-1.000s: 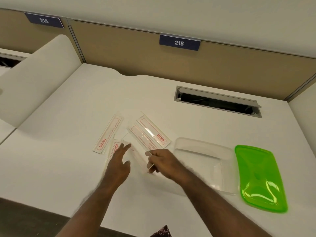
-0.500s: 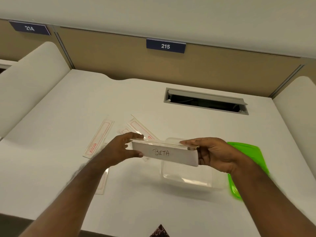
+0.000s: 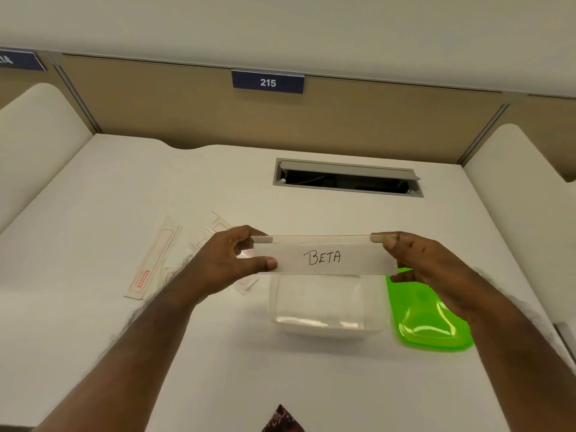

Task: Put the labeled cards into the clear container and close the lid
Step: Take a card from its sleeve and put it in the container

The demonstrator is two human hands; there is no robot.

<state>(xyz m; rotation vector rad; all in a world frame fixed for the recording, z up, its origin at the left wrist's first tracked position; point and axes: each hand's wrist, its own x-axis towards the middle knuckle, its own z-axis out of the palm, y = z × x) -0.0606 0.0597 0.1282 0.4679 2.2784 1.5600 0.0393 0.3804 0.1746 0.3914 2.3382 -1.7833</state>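
A long clear card marked "BETA" (image 3: 322, 256) is held level above the desk, label facing me. My left hand (image 3: 224, 260) pinches its left end and my right hand (image 3: 427, 263) pinches its right end. Directly below it stands the clear container (image 3: 327, 319), open on top. Its green lid (image 3: 427, 319) lies flat on the desk just right of the container, partly behind my right wrist. Several other cards with red print (image 3: 152, 263) lie on the desk to the left, some hidden behind my left hand.
A grey cable slot (image 3: 347, 177) is sunk into the white desk (image 3: 124, 188) behind the container. White dividers rise on both sides and a tan partition with a "215" sign (image 3: 268, 82) closes the back. A dark patterned item (image 3: 282, 420) shows at the near edge.
Both hands left the card pile, lifted the BETA card and brought it to the right over the container. The view has shifted right and closer.
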